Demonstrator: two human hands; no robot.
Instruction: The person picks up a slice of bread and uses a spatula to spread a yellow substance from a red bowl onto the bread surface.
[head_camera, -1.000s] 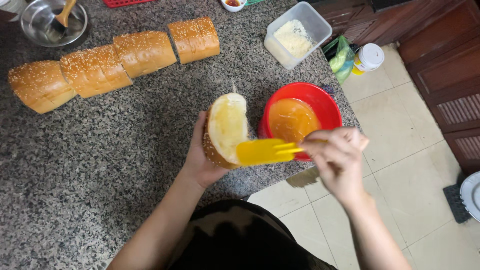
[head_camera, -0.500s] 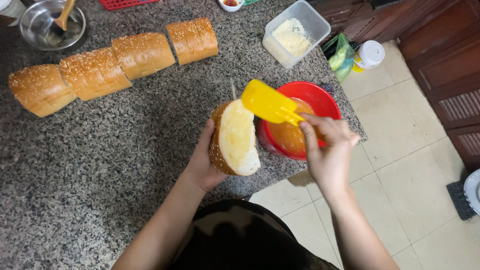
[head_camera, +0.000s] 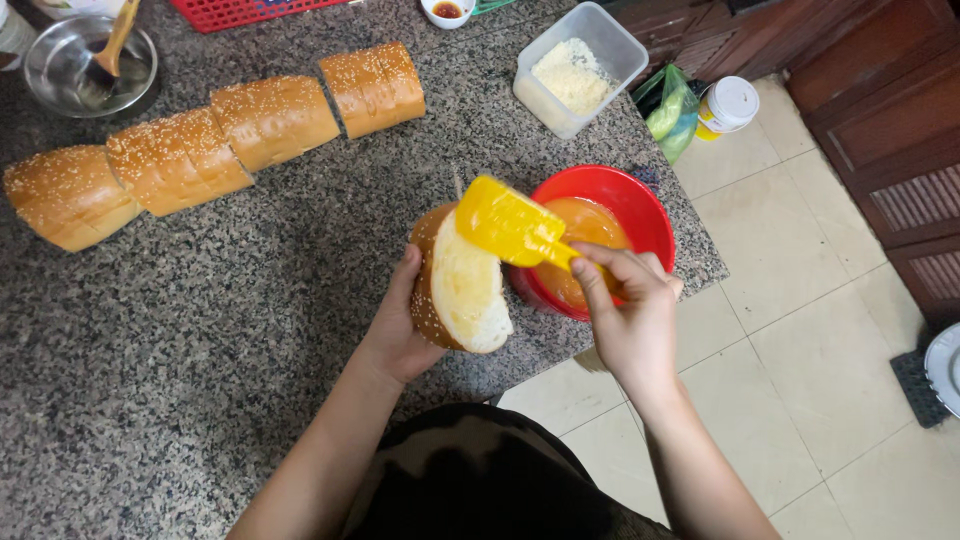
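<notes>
Cupping the soft, squashable bread piece (head_camera: 455, 290) by its crust, your left hand (head_camera: 395, 325) is steadying it on the table (head_camera: 200, 330); your right hand (head_camera: 625, 320), at 3 o'clock, is gripping the yellow spatula (head_camera: 510, 225).

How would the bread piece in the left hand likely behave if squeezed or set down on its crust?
The bread piece probably squashes easily: its cut face looks soft and airy. It seems light, since the left hand props it alone. Set on its rounded crust, it might rock or tip over.
</notes>
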